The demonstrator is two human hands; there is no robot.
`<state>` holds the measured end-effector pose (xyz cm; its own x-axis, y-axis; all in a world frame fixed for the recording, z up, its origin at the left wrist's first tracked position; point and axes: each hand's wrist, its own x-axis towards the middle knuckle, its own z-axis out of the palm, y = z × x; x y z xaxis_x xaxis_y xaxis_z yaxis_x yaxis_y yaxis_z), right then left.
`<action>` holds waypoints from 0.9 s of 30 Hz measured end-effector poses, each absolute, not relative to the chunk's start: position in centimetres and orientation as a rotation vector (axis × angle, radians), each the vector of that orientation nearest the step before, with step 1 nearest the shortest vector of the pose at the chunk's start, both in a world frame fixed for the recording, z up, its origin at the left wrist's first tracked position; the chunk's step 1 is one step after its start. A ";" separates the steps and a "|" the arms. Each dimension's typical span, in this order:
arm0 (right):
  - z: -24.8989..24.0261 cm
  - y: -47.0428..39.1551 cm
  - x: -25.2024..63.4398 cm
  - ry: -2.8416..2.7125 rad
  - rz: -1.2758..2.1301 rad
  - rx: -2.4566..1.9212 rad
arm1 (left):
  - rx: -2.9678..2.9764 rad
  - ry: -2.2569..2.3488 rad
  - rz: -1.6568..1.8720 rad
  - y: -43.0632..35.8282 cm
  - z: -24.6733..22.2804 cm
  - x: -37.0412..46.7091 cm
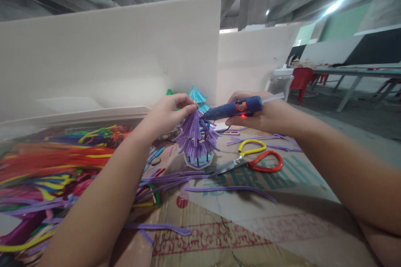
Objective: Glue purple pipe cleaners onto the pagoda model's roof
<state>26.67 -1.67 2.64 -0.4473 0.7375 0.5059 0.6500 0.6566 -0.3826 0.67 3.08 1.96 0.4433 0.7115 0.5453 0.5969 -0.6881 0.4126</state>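
In the head view a small pagoda model [196, 150] covered in purple pipe cleaners stands on the cardboard. My left hand [172, 110] pinches the tip of its pointed roof between thumb and fingers. My right hand [246, 110] is wrapped round a blue hot glue gun [233, 108] with a red light lit and a clear glue stick out of its back. The gun's nozzle points left, close to or touching the upper roof. Yellow and red-handled scissors [247, 158] lie just right of the model. Loose purple pipe cleaners [232, 189] lie in front.
A clear tub [125, 112] of colourful pipe cleaners [59, 156] fills the left side. Behind the model stands a light blue roofed model [198, 94]. A clear jar [280, 81] is behind my right hand. White panels [125, 54] rise at the back.
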 end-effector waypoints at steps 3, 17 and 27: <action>2.5 -1.7 26.6 -2.196 0.118 -1.069 | 2.534 1.160 1.068 2.9 2.0 0.6; 2.3 -1.5 26.4 -2.154 0.133 -0.989 | 2.561 1.167 1.071 2.9 2.2 0.7; 1.9 3.7 30.3 -2.036 0.277 -1.107 | 2.396 1.193 1.095 4.4 1.4 0.3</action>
